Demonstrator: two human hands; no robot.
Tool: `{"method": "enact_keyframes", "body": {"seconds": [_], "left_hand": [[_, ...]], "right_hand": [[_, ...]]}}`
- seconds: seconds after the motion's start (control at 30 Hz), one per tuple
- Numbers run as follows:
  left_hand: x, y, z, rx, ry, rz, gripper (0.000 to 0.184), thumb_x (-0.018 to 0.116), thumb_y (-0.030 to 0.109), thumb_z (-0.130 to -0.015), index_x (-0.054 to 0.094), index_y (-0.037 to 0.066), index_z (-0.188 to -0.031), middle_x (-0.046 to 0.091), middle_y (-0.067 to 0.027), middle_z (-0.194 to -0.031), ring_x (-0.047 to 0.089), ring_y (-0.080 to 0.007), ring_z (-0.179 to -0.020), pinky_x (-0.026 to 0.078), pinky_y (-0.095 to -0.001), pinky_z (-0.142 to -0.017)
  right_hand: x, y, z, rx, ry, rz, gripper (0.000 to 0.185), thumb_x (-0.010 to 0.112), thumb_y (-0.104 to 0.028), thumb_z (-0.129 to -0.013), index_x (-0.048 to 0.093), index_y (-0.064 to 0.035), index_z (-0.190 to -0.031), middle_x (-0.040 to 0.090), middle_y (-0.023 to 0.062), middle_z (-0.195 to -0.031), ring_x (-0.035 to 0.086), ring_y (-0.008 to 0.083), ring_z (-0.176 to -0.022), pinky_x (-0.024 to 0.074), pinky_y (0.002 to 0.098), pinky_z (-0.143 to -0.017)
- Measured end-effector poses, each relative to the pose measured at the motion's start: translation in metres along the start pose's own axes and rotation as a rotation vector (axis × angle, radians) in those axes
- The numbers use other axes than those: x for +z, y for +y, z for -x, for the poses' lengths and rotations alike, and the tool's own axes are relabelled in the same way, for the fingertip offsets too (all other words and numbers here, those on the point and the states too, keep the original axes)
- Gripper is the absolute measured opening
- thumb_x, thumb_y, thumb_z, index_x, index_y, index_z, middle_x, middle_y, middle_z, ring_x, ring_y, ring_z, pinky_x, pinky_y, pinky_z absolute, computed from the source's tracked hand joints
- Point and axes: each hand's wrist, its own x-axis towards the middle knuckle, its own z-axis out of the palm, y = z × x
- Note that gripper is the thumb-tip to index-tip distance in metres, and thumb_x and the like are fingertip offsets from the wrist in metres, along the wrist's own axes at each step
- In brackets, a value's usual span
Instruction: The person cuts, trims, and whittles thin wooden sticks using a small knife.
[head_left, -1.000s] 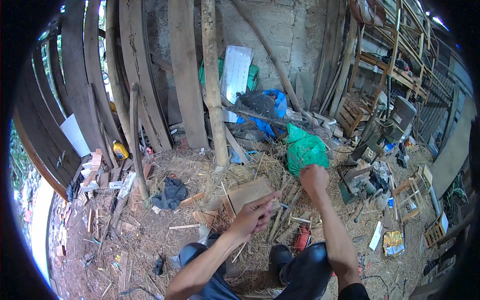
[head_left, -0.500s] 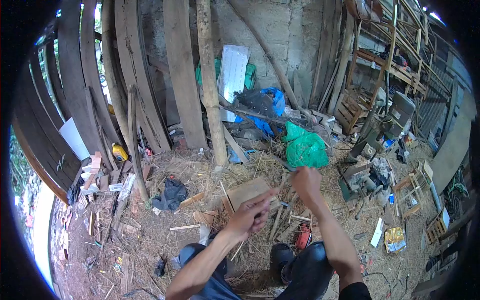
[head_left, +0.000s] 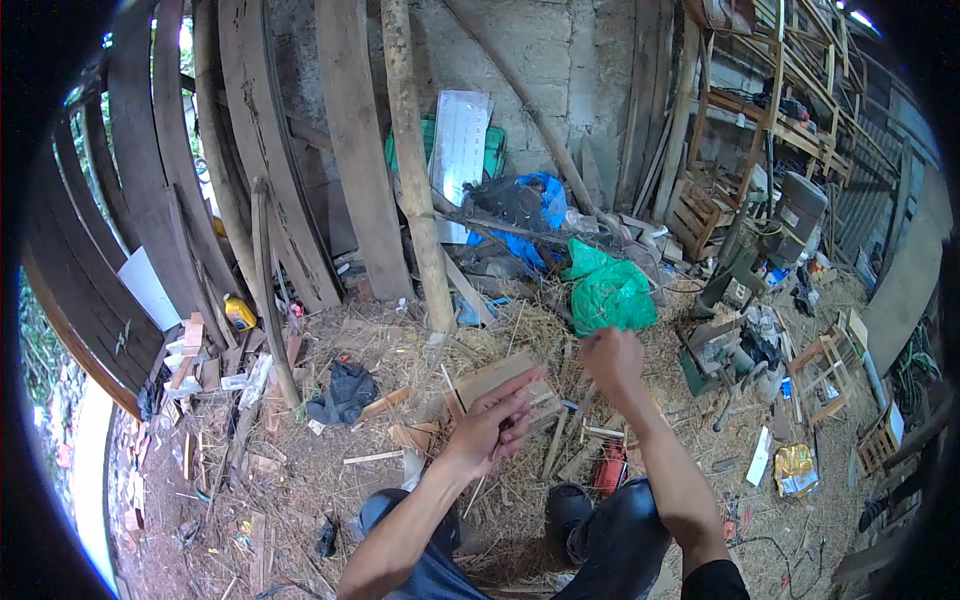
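Note:
My left hand [head_left: 493,425] is raised above the littered ground, its fingers stretched toward the right and nothing visible in it. Behind its fingertips lies a flat wooden board [head_left: 495,378]. My right hand [head_left: 613,362] is held up further right, fingers curled in; what it holds, if anything, is too small to make out. Just beyond that hand sits a green plastic bag [head_left: 612,296]. The two hands are apart. Below them, between my knees and the board, a red tool [head_left: 609,468] rests on the ground.
A wooden post [head_left: 415,180] and leaning planks [head_left: 360,150] stand ahead. On the left are a yellow bottle [head_left: 239,313] and a black bag [head_left: 344,391]. To the right are a machine [head_left: 790,225], a small wooden frame [head_left: 822,382] and a gold packet [head_left: 795,470].
My left hand has shifted slightly left and its fingers have spread a little. My right hand stays curled near the green bag. The view has turned slightly.

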Motion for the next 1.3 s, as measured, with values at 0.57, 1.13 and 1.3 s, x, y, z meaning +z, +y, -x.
{"method": "enact_keyframes", "body": {"seconds": [0.57, 1.13, 1.3], "left_hand": [[0.004, -0.004, 0.003, -0.001, 0.029, -0.03, 0.04, 0.044, 0.018, -0.096, 0.039, 0.011, -0.136, 0.035, 0.0029, -0.072, 0.031, -0.0048, -0.05, 0.027, -0.0181, -0.036], [0.002, -0.007, -0.001, -0.024, -0.01, -0.097, 0.041, 0.043, 0.018, -0.097, 0.037, 0.011, -0.137, 0.034, 0.0034, -0.07, 0.032, -0.0048, -0.049, 0.03, -0.0184, -0.035], [-0.007, -0.01, -0.011, 0.059, 0.134, -0.067, 0.027, 0.046, 0.02, -0.096, 0.048, 0.006, -0.119, 0.035, 0.0032, -0.07, 0.033, -0.0041, -0.05, 0.03, -0.018, -0.038]], "right_hand": [[0.0, 0.007, -0.004, 0.005, -0.014, -0.006, 0.012, 0.059, -0.016, -0.071, 0.068, -0.008, -0.07, 0.062, 0.018, -0.062, 0.062, 0.0367, -0.06, 0.0504, 0.0445, -0.059], [-0.012, 0.008, -0.005, -0.003, -0.032, -0.08, 0.026, 0.06, -0.025, -0.08, 0.065, -0.0018, -0.071, 0.058, 0.0177, -0.058, 0.06, 0.0315, -0.055, 0.0478, 0.0412, -0.054], [-0.023, -0.031, 0.016, 0.093, -0.396, -0.92, 0.025, 0.06, -0.025, -0.086, 0.063, -0.0027, -0.075, 0.046, 0.0002, -0.052, 0.041, 0.0108, -0.048, 0.0326, 0.0289, -0.045]]}}
